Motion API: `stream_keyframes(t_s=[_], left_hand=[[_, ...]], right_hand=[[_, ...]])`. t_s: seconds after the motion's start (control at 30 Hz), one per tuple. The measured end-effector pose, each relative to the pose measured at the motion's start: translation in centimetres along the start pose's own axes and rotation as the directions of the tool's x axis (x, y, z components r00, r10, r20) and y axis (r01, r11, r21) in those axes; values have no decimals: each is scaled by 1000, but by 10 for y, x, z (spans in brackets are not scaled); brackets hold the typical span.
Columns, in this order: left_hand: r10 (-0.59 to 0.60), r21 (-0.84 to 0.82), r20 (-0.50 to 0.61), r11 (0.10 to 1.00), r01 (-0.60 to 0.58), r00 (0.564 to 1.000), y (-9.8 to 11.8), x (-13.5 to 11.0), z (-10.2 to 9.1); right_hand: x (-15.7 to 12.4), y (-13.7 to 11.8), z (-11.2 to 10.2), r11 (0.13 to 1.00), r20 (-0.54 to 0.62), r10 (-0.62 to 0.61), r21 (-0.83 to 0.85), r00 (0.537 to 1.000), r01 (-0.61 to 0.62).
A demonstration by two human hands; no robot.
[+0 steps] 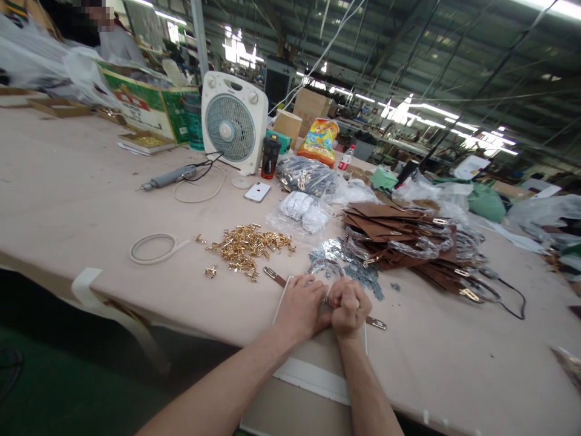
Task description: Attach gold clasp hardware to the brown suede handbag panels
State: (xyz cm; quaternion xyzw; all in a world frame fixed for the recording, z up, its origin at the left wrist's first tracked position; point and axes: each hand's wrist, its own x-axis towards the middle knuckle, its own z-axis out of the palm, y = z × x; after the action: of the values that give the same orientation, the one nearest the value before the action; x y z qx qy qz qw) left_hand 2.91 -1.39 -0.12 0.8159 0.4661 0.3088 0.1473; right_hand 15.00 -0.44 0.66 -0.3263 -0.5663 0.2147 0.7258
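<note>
My left hand [302, 306] lies palm down with its fingers stretched forward, pressing on a light-edged flat board or panel [327, 348] at the table's front edge. Close beside it, my right hand [349, 306] is closed in a fist over the same spot; whatever it grips is hidden. A brown strap with a gold-coloured metal end [275, 277] sticks out left of my hands, and a similar strap end [376, 323] shows on the right. Just beyond my fingers is a plastic-wrapped handle [327, 266]. Gold-coloured metal fittings [245, 248] lie in a pile at the left.
Flat grey metal pieces [363, 272] and stacked brown bag parts [403, 236] lie right. Behind are a phone [258, 192], a bottle [271, 156], a fan [233, 124] and a corded grey tool [170, 177]. A tape roll [153, 248] lies left. A person [115, 39] is far left.
</note>
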Motion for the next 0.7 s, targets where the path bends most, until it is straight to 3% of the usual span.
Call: stream_keyframes(t_s=[0.13,0.3,0.43,0.7], left_hand=[[-3,-7,-32,1000,3,999,1,1,1],[-1,10,-8,1000,1,1000,1,1,-2],[12,23,10,1000,-12,1000,0,0,-2],[6,20,-29,1000,-6,1000,2,-2,-1]], right_hand=[[10,-7,-2,988,-145,74,147,987,-52],[8,-7,3,985,-47,125,122,991,-119],[8,-2,8,985,-48,149,94,988,-144],[22,-1,-4,960,-62,221,191,973,-206]])
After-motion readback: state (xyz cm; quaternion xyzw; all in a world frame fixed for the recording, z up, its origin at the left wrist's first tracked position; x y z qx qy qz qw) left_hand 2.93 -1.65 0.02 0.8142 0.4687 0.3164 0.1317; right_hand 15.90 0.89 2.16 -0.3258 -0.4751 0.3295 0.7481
